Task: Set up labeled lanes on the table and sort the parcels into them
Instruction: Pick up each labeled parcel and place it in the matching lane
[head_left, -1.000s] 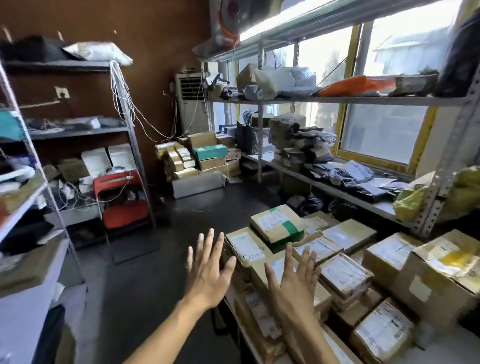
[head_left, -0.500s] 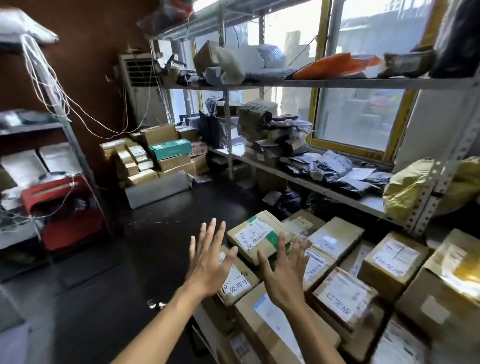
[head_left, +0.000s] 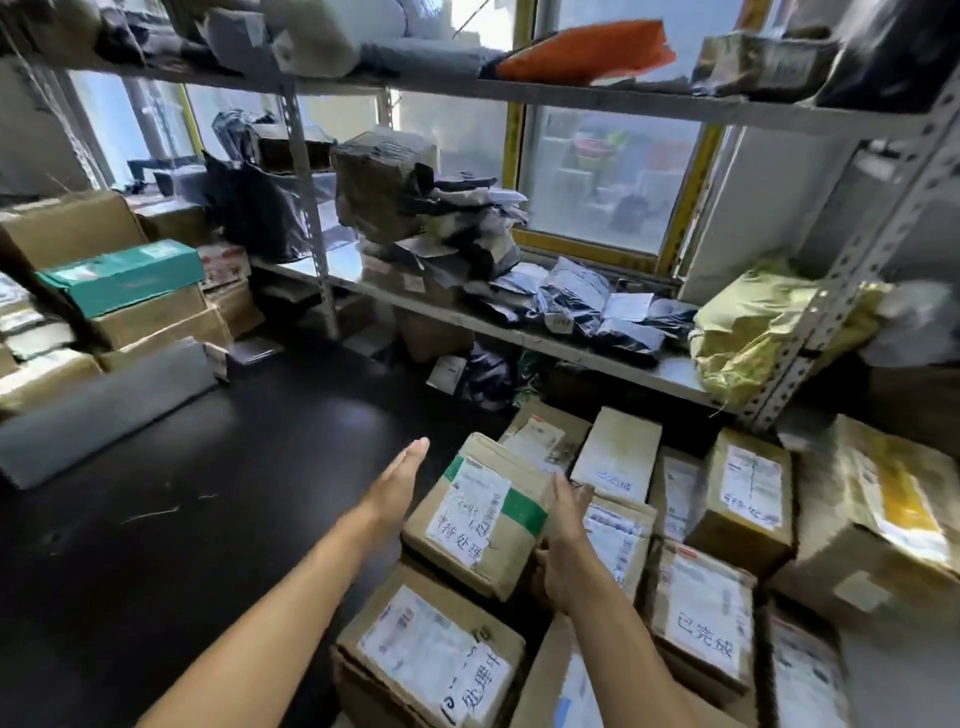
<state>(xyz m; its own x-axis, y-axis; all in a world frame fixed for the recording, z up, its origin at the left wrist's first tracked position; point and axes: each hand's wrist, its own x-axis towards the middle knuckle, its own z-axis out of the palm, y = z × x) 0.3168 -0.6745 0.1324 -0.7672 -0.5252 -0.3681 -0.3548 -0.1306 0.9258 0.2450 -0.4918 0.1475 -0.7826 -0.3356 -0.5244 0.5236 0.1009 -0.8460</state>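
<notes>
Several cardboard parcels with white labels are packed together at the lower right. On top lies a brown box with a green stripe (head_left: 480, 514) and handwriting on its label. My left hand (head_left: 397, 486) is flat with straight fingers at that box's left side, close to it or just touching. My right hand (head_left: 563, 540) lies against the box's right side, fingers extended upward along it. Around it sit a parcel with a handwritten label (head_left: 701, 613), a small white-faced box (head_left: 618, 457) and a front box (head_left: 436, 654).
A metal shelf rack (head_left: 519, 332) along the window holds dark mailer bags and a yellow sack (head_left: 753, 332). Stacked boxes, one teal (head_left: 124, 275), stand at the left beside a grey slab (head_left: 104, 410). Dark floor (head_left: 208, 519) spreads on the left.
My view has swung right and down toward the parcels. Both hands moved from the air above the pile down to either side of the green-striped box.
</notes>
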